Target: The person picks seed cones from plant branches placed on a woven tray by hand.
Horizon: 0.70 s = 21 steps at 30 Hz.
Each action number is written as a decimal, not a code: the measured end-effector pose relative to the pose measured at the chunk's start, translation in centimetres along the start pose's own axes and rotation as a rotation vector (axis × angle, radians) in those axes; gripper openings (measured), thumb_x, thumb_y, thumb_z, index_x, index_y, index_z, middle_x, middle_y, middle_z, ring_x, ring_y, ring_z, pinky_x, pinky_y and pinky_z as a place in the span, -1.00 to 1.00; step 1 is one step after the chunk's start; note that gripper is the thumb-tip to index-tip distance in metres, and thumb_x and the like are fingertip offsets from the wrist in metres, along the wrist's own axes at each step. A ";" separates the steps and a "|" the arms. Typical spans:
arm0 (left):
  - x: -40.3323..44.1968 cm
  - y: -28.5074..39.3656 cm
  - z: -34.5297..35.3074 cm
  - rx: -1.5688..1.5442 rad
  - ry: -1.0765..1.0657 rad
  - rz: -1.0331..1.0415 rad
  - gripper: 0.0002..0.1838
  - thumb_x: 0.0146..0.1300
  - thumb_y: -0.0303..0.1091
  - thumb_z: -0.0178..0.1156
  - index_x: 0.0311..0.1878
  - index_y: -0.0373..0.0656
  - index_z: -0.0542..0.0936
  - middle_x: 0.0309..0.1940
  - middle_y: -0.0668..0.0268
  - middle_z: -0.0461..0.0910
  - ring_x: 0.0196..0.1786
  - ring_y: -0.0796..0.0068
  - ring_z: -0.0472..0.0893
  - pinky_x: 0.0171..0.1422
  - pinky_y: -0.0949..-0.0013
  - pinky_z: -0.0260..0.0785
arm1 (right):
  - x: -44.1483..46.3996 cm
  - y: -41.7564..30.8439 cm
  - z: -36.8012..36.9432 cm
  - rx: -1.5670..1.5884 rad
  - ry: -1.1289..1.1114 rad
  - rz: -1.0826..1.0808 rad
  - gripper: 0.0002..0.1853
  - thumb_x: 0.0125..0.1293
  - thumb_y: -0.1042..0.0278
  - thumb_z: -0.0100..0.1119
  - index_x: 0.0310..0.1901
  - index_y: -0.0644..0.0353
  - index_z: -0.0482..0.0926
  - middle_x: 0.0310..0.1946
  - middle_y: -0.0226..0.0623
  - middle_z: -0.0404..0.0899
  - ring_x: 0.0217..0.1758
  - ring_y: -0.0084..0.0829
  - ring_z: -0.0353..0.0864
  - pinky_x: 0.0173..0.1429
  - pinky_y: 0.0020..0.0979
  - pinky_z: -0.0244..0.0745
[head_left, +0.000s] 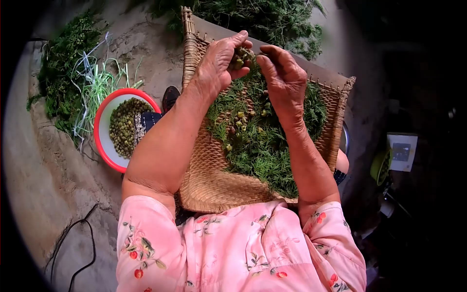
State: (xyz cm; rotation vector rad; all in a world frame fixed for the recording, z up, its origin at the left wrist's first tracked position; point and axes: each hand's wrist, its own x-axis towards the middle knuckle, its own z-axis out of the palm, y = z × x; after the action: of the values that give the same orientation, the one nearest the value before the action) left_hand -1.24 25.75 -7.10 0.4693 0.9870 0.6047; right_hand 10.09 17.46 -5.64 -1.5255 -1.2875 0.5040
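A woven wicker scoop basket (204, 180) lies across the lap, with feathery green conifer sprigs (258, 158) spread over it. Some small yellow-green cones (241, 117) sit among the sprigs. Above the basket's far part, my left hand (224, 61) is curled around several green cones (240, 59), its thumb pointing up and right. Just to the right, my right hand (284, 78) has thumb and forefinger pinched together near the cones. Whatever lies between those fingertips is too small to make out.
A red-rimmed white basin (100, 141) with many small green cones (127, 125) stands on the left. Beyond it are pale plastic strips (99, 90) and a conifer heap (65, 63). More branches (272, 24) lie past the basket. A black cable (73, 226) crosses the floor.
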 end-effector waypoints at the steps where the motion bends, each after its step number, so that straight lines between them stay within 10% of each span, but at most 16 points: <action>1: 0.2 -0.2 0.0 0.002 -0.004 0.000 -0.76 0.15 -0.01 0.25 -0.37 0.04 0.59 -0.52 0.49 0.56 -0.46 0.63 0.50 -0.52 0.48 0.28 | 0.2 -0.5 -0.1 -0.002 0.003 0.000 -0.81 0.19 0.45 0.21 -0.15 0.22 0.57 -0.36 -0.40 0.59 -0.31 -0.62 0.53 -0.20 -0.55 0.45; 21: 0.5 0.0 -0.2 -0.204 -0.057 0.014 -0.75 0.18 -0.10 0.25 -0.31 -0.08 0.60 -0.44 0.40 0.57 -0.36 0.57 0.51 -0.41 0.49 0.32 | -0.2 -1.1 1.0 0.434 -0.113 0.358 -0.93 0.23 0.47 0.15 -0.26 0.24 0.55 -0.47 -0.46 0.58 -0.45 -0.71 0.52 -0.42 -0.65 0.43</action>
State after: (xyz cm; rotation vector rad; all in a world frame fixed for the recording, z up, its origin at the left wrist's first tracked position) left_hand -1.18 26.14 -7.50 0.3107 0.8579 0.6933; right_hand 8.73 17.60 -5.05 -1.3692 -0.9078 1.0415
